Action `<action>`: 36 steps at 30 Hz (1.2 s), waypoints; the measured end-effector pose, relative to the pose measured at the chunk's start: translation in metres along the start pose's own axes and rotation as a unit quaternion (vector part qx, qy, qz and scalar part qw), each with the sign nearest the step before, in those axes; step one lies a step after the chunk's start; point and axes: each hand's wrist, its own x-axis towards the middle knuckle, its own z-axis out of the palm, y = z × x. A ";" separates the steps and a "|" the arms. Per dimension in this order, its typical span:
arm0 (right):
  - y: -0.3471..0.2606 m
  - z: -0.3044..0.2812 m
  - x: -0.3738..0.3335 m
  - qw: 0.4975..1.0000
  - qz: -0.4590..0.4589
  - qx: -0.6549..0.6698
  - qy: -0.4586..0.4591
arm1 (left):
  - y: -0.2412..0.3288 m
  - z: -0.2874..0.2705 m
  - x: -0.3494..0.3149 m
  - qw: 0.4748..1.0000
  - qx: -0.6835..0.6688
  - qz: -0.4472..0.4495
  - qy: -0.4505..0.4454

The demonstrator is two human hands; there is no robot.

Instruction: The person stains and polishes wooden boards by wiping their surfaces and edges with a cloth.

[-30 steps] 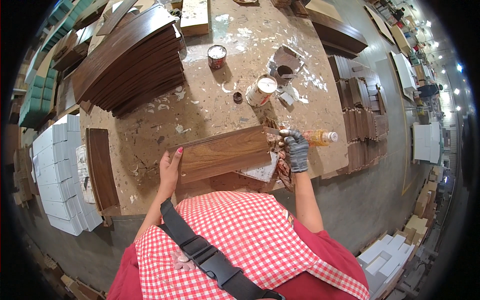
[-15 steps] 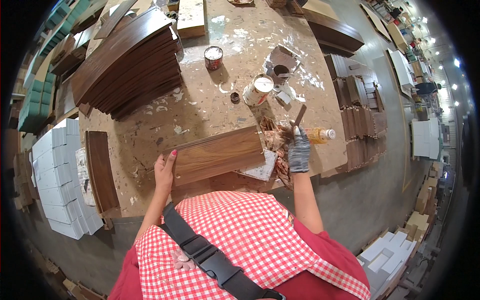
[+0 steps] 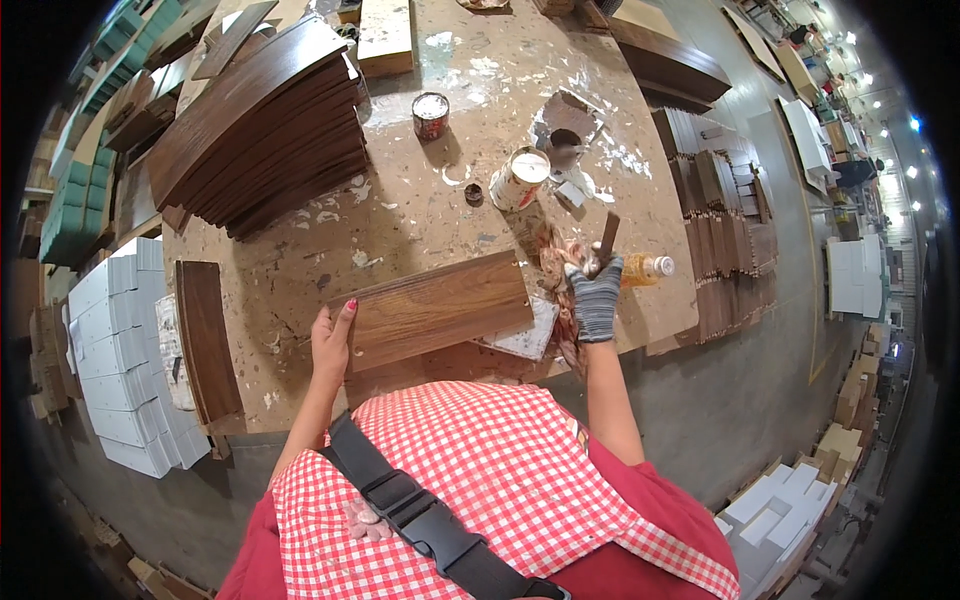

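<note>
A brown wooden board [image 3: 440,308] lies flat on the stained workbench [image 3: 400,225] right in front of me. My left hand [image 3: 331,338] grips the board's left end, thumb on top. My gloved right hand [image 3: 595,290] is raised beside the board's right end and holds a brush [image 3: 607,235] upright together with a stained rag [image 3: 560,262]. An open tin [image 3: 520,178] stands on the bench just beyond the brush.
A tall stack of dark curved boards [image 3: 265,125] fills the bench's far left. A second small tin [image 3: 430,115] stands behind. A plastic bottle [image 3: 648,266] lies by my right hand. More dark boards [image 3: 720,215] sit at the right, white boxes [image 3: 115,350] at the left.
My right hand lifted the brush off the board's right end and turned it upright, moving toward the open tin. My left hand stayed on the board's left end.
</note>
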 end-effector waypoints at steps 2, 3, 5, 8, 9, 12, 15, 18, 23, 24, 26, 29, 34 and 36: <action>-0.034 0.009 -0.008 0.999 -0.001 0.017 -0.033 | 0.006 0.003 -0.003 0.999 -0.030 -0.007 -0.010; -0.047 0.012 -0.008 0.997 -0.005 0.036 -0.064 | 0.014 0.007 -0.005 0.999 -0.041 -0.010 -0.012; -0.039 0.025 -0.007 0.994 -0.001 0.065 -0.087 | 0.018 0.011 -0.004 0.998 -0.052 -0.013 -0.015; -0.037 0.039 -0.004 0.991 0.020 0.041 -0.123 | 0.010 0.009 -0.001 0.997 -0.068 -0.004 -0.023; -0.040 0.042 -0.005 0.991 0.020 0.041 -0.126 | 0.006 0.008 0.000 0.997 -0.069 0.006 -0.033; -0.043 0.050 -0.006 0.984 0.029 -0.045 -0.172 | 0.000 0.004 0.002 0.997 -0.062 0.007 -0.045; -0.033 0.050 -0.002 0.981 -0.011 -0.118 -0.154 | 0.001 0.005 0.003 0.997 -0.060 -0.002 -0.050; -0.026 0.054 -0.004 0.983 0.029 -0.066 -0.172 | 0.005 0.006 0.002 0.996 -0.072 -0.008 -0.049; -0.019 0.057 -0.006 0.985 0.071 0.026 -0.156 | 0.007 0.007 0.000 0.996 -0.080 0.007 -0.038; -0.006 0.058 -0.004 0.985 0.056 0.084 -0.138 | 0.013 0.010 -0.001 0.996 -0.077 -0.007 -0.038; 0.017 0.050 0.005 0.966 0.155 0.175 -0.111 | 0.014 0.010 -0.003 0.997 -0.073 -0.018 -0.033; 0.005 0.045 0.008 0.930 0.229 0.281 -0.064 | 0.005 0.007 -0.002 0.997 -0.074 0.015 -0.024; -0.027 0.048 -0.011 0.987 0.063 0.086 -0.124 | 0.008 0.008 -0.008 0.996 -0.081 -0.009 -0.028; -0.020 0.047 -0.006 0.993 0.042 0.024 -0.106 | 0.015 0.009 -0.011 0.997 -0.074 -0.023 -0.025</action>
